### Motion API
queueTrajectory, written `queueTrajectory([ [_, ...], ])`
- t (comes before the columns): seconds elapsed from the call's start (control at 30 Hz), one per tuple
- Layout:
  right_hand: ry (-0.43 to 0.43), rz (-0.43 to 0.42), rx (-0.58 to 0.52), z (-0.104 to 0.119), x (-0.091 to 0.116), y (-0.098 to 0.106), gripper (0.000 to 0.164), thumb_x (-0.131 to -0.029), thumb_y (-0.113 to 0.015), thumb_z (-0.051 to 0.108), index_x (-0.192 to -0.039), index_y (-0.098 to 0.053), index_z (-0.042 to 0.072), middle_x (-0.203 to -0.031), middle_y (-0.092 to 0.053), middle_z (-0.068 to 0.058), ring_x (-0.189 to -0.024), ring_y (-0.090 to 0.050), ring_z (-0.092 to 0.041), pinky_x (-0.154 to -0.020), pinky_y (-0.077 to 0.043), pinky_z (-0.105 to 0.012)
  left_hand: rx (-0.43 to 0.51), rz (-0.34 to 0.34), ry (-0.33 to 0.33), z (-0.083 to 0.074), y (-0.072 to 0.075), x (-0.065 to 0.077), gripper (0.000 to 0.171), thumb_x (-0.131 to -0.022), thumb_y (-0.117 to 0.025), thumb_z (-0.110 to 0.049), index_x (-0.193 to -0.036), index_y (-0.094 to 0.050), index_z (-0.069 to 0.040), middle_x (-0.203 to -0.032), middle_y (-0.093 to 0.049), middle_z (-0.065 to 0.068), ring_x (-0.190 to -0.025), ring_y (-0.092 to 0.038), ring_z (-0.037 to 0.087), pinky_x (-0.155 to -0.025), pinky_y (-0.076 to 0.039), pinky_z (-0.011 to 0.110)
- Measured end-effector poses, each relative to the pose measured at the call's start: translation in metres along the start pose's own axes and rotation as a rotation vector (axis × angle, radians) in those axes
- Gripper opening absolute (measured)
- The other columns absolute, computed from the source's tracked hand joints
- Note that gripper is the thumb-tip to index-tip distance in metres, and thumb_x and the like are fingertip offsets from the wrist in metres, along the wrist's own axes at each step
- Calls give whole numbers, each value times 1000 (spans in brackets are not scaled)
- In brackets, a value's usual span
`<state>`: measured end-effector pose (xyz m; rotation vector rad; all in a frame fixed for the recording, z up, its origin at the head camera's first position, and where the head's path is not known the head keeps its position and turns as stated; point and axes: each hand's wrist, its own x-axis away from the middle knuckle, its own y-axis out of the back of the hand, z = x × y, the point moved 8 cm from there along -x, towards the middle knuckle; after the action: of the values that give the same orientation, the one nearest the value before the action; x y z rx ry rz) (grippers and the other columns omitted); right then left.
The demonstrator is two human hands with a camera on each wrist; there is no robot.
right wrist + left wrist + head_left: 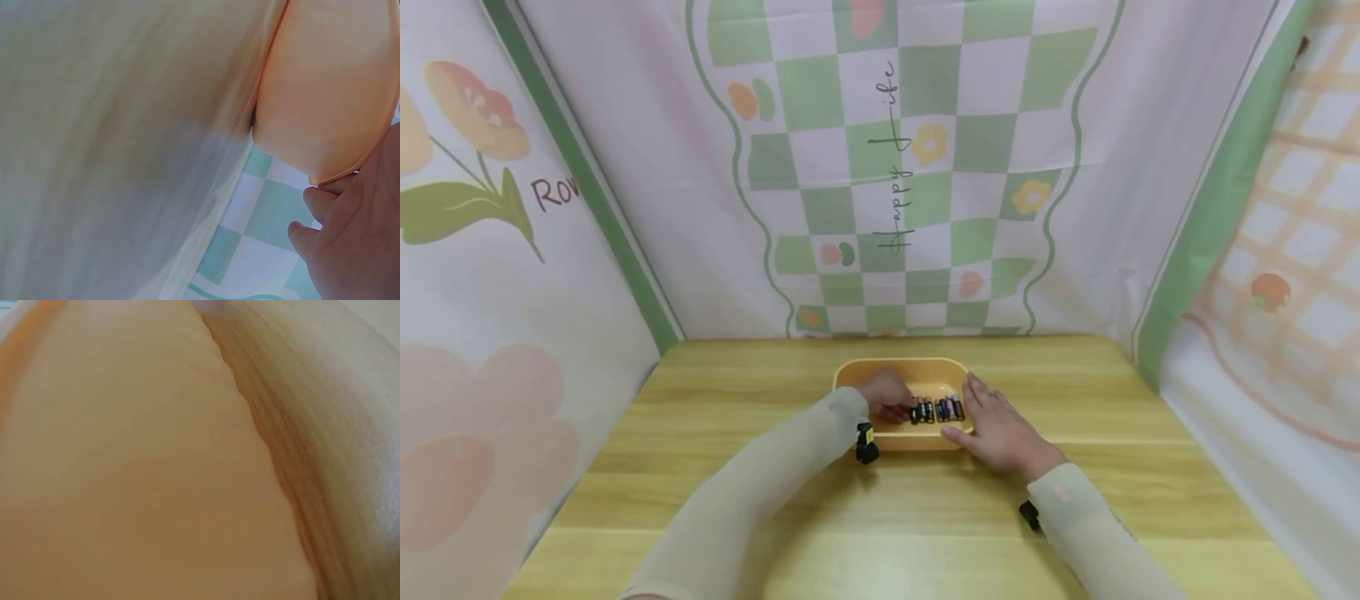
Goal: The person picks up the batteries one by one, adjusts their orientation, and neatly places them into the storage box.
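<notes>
A yellow-orange plastic tray [917, 442] sits on the wooden table, its outer wall [144, 450] filling much of the left wrist view. Inside stand two small groups of dark cylindrical batteries, a left group [924, 411] and a right group [950, 408], set side by side. My left hand [887, 395] reaches over the tray's left side, its fingertips at the leftmost battery [913, 413], which they partly cover. Along the tray's right side lies my right hand [1002, 429], fingers extended against the rim and thumb at the front edge. The right wrist view shows its fingers [320, 203] by the rim.
The wood-grain table [917, 517] extends around the tray on every side. A checked green-and-white cloth [902, 167] hangs behind it, and printed curtains close in the left and right. Each wrist carries a small black device [867, 444].
</notes>
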<state>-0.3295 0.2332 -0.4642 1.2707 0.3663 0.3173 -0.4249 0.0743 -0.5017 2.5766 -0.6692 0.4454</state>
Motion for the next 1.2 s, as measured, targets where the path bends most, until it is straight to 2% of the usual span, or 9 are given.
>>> queueTrajectory([
  [0.23, 11, -3, 11, 4, 0, -1, 98, -94, -28, 71, -150, -13, -8, -160, -1, -21, -146, -6, -34, -118, -9, -51, -41, -39, 7, 0, 1, 3, 10, -86, -68, -3, -78, -67, 3, -72, -67, 15, -58, -62, 22, -55, -58, 31],
  [0.47, 13, -19, 12, 6, -1, -2, 97, -94, -29, 71, -150, -15, -7, -159, -3, -21, -145, -8, -35, -118, -11, -51, -29, -53, -8, 0, 0, 7, 7, -86, -66, 1, -80, -67, 5, -74, -68, 16, -57, -63, 22, -57, -59, 32],
  [0.67, 13, -3, 11, 8, 0, -9, 98, -94, -29, 71, -150, -15, -7, -159, -4, -21, -145, -9, -35, -118, -11, -51, -33, -20, -14, 4, 0, 13, 7, -85, -65, 3, -82, -68, 9, -74, -69, 18, -59, -64, 25, -59, -60, 34],
  [0.9, 15, -6, 3, 8, 1, -4, 95, -95, -32, 69, -150, -15, -7, -159, -2, -21, -145, -7, -34, -117, -12, -54, -36, -2, -56, -2, 1, 18, 10, -88, -64, 1, -84, -68, 9, -77, -68, 18, -64, -65, 27, -60, -60, 36],
  [1.0, 16, 13, 0, 7, 1, -2, 96, -95, -32, 68, -151, -13, -7, -159, -1, -21, -145, -7, -35, -117, -12, -53, -66, 9, -79, -5, 2, 20, 15, -87, -63, 3, -72, -64, 6, -71, -66, 16, -59, -62, 25, -56, -58, 35],
  [1.1, 8, 32, -21, 4, 1, 1, 98, -95, -33, 69, -151, -8, -7, -159, 4, -19, -145, -5, -35, -117, -12, -53, -103, 7, -110, -10, 5, 24, 34, -85, -59, 6, -55, -49, -6, -58, -55, 9, -51, -52, 21, -48, -51, 32],
  [1.13, 3, 35, -27, 2, 1, 2, 99, -95, -33, 69, -151, -6, -7, -159, 4, -19, -145, -4, -35, -117, -13, -52, -119, 1, -119, -12, 6, 25, 40, -85, -59, 6, -52, -42, -9, -55, -50, 7, -49, -48, 19, -45, -46, 31],
  [1.2, -7, 41, -42, 0, 1, 2, 100, -94, -35, 69, -151, -4, -6, -159, 6, -17, -146, -4, -34, -117, -12, -52, -125, -5, -127, -15, 10, 27, 41, -87, -60, 3, -55, -38, -13, -56, -48, 5, -51, -52, 21, -47, -49, 33],
])
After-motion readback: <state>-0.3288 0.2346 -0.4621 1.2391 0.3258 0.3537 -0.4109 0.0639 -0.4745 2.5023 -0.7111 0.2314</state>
